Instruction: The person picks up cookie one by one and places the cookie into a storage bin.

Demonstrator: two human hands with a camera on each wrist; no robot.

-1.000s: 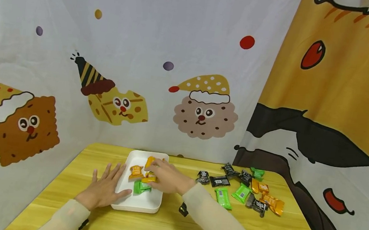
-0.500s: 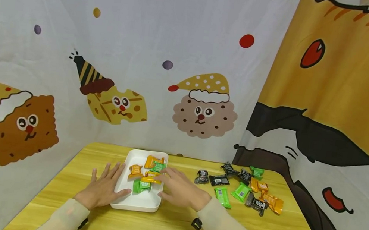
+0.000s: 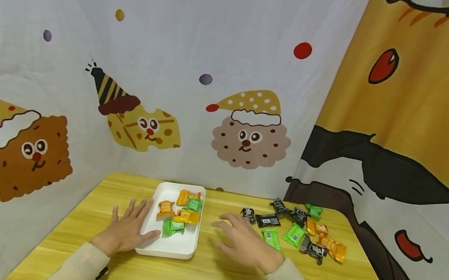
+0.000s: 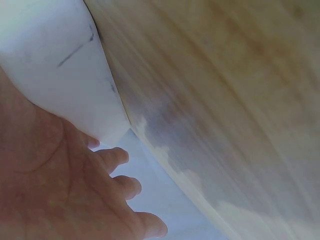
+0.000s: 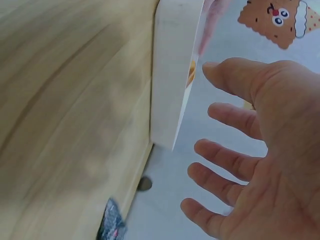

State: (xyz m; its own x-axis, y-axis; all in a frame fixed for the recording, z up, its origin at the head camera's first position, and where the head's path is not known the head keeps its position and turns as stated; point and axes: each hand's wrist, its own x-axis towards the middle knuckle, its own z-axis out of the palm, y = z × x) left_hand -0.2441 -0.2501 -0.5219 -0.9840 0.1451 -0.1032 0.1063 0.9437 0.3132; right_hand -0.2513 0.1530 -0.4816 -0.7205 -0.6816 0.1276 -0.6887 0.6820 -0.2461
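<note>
A white tray (image 3: 168, 246) holds several wrapped candies, among them an orange candy (image 3: 165, 209) at its left and a green candy (image 3: 173, 227) nearer the front. My left hand (image 3: 126, 230) lies with spread fingers along the tray's left rim, its thumb over the edge. In the left wrist view, straight fingers (image 4: 115, 159) show beside the tray's white wall (image 4: 55, 70). To the right of the tray, my right hand (image 3: 244, 242) hovers over the table with loosely spread fingers and nothing in it. The right wrist view shows its bare palm (image 5: 280, 165) facing the tray's side (image 5: 175, 75).
Right of my right hand lie loose candies: black candies (image 3: 267, 220), green candies (image 3: 294, 234) and orange candies (image 3: 332, 248). They spread over the right part of the wooden table (image 3: 90, 208). A cartoon-printed curtain (image 3: 203, 33) hangs behind the table.
My right hand has let go of a green candy at the tray's back right and moved out to the right. An orange candy's right side now shows fully. The left hand stays put.
</note>
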